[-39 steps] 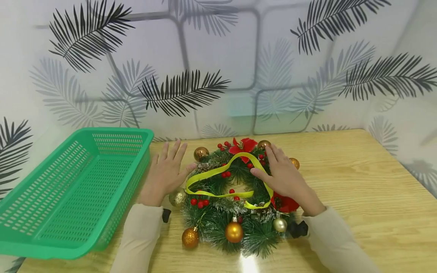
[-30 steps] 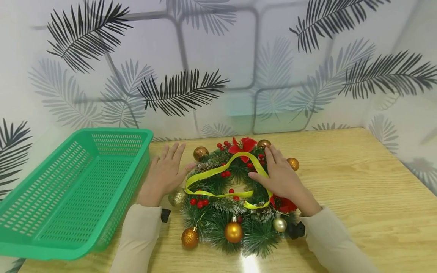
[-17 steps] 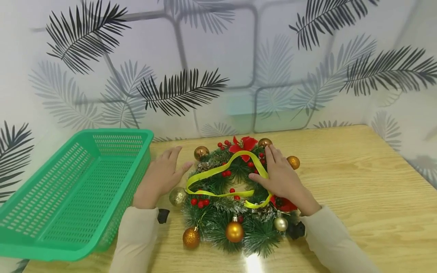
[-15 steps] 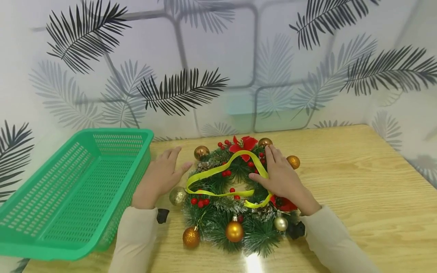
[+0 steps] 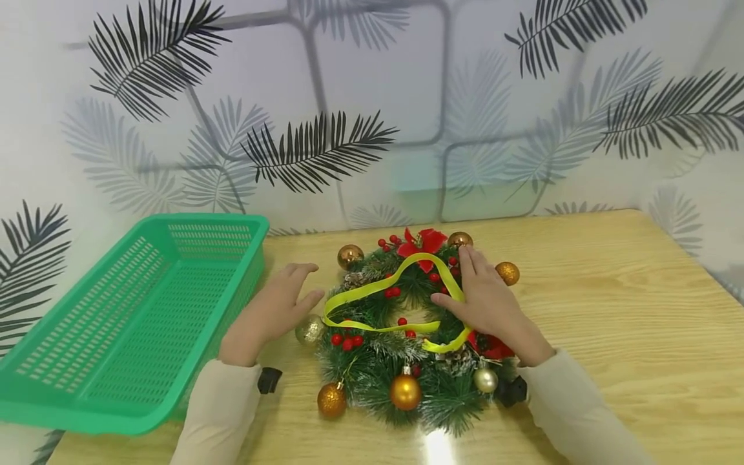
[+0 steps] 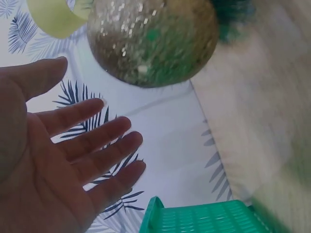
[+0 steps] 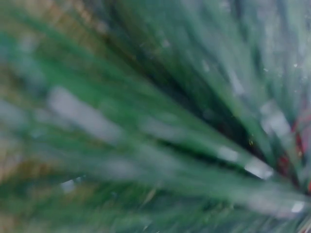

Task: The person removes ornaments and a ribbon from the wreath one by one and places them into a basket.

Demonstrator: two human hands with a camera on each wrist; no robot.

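Note:
A green Christmas wreath point(image 5: 372, 394) with red berries and gold baubles lies on the table, and a loose yellow ribbon point(image 5: 361, 293) curves across its top. My left hand point(image 5: 273, 313) is just left of the wreath, near a glittery gold bauble point(image 5: 310, 330). Its fingers are loosely spread and hold nothing, as the left wrist view also shows, with the hand point(image 6: 58, 155) below that bauble. Over the wreath's right side lies my right hand point(image 5: 494, 307), fingers straight, with the thumb by the ribbon. Only blurred green needles point(image 7: 146, 126) fill the right wrist view.
A green plastic basket point(image 5: 145, 329) with perforated sides stands on the left, close to my left forearm. Behind the wooden table point(image 5: 628, 310) rises a leaf-patterned backdrop point(image 5: 349, 77). An orange bauble point(image 5: 332, 400) sits at the wreath's front left.
My left hand has turned from flat, palm-down to more sideways, its fingers bending a little and its wrist shifting left. The right hand stays on the wreath. The head view shifts slightly.

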